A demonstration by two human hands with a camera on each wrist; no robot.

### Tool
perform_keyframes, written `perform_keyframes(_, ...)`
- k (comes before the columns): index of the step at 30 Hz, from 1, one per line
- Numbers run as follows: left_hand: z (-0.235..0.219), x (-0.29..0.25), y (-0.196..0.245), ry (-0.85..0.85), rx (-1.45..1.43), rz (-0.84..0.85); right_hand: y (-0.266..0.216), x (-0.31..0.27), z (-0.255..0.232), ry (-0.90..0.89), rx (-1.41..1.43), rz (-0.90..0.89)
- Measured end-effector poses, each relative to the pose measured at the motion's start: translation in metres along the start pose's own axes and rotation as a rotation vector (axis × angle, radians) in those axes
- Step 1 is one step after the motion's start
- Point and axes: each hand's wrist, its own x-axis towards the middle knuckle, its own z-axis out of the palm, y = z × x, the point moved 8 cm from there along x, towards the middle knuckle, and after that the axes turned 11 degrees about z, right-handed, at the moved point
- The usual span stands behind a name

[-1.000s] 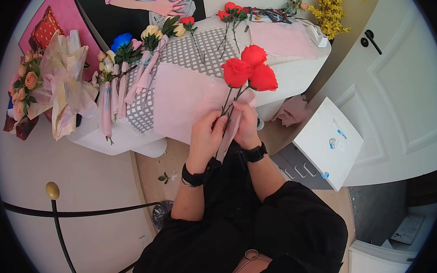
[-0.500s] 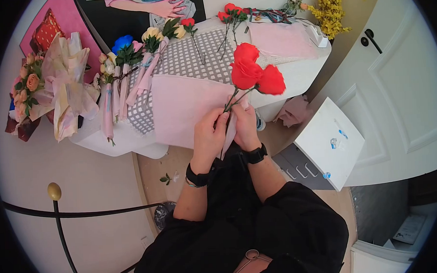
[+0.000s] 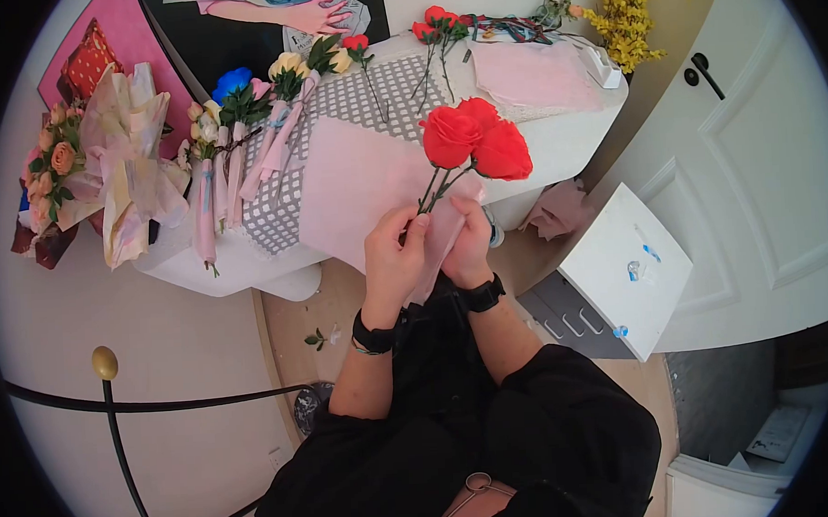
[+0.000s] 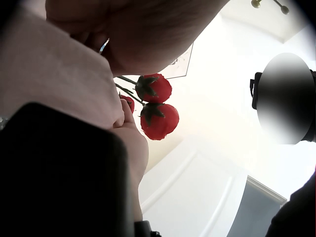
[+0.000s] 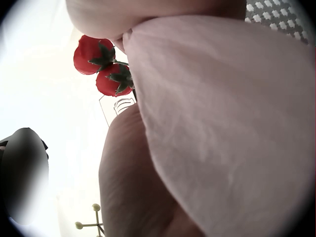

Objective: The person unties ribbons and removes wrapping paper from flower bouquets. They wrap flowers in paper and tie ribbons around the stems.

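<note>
Three red artificial roses (image 3: pixel 476 137) stand upright in a bunch in front of me, their green stems (image 3: pixel 432 195) running down to my left hand (image 3: pixel 393 255). That hand grips the stems between thumb and curled fingers. My right hand (image 3: pixel 471 242) pinches the edge of a pale pink wrapping sheet (image 3: pixel 346 183), which spreads leftward behind both hands over the table. In the right wrist view the sheet (image 5: pixel 227 113) hangs wide below the fingers, and rose heads (image 5: pixel 90 55) show beyond. The left wrist view shows red blooms (image 4: pixel 159 121) past the hands; the lower stems are hidden by the sheet.
Pink-wrapped single flowers (image 3: pixel 230 179) and a paper-wrapped bouquet (image 3: pixel 119 170) lie at the left. Loose red roses (image 3: pixel 436 26) and another pink sheet (image 3: pixel 535 78) sit at the back of the white table (image 3: pixel 557 155). A drawer cabinet (image 3: pixel 622 268) stands at right.
The rose heads leaned right, then came back left and closer together. The pink sheet has turned and slid a little to the right, its near edge drawn in around the stems.
</note>
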Motion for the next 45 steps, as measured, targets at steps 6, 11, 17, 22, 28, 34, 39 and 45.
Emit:
perform_keyframes(6, 0.004, 0.004, 0.001, -0.065, 0.007, -0.101, -0.015, -0.012, 0.024, -0.11, -0.023, -0.14)
perform_keyframes(11, -0.001, 0.008, 0.025, -0.014, 0.246, 0.059, -0.021, -0.018, 0.043, -0.072, 0.21, -0.095)
perform_keyframes(17, 0.007, 0.005, 0.051, 0.025, 0.459, 0.281, -0.016, -0.003, 0.025, -0.211, 0.044, -0.165)
perform_keyframes(22, 0.018, 0.003, 0.05, -0.122, 0.541, 0.318, -0.034, -0.011, 0.037, -0.004, -0.167, -0.281)
perform_keyframes(28, 0.016, 0.001, 0.053, -0.11, 0.401, 0.335, -0.043, -0.014, 0.027, 0.174, -0.232, -0.404)
perform_keyframes(34, -0.008, -0.025, 0.07, -0.094, 0.565, 0.519, -0.061, -0.012, 0.021, 0.18, -0.123, -0.436)
perform_keyframes(39, -0.021, -0.038, 0.029, -0.164, 0.512, 0.471, -0.061, -0.005, 0.025, 0.085, -0.036, -0.408)
perform_keyframes(45, -0.06, -0.012, 0.01, -0.212, 0.252, 0.136, -0.062, -0.001, 0.025, 0.062, -0.05, -0.402)
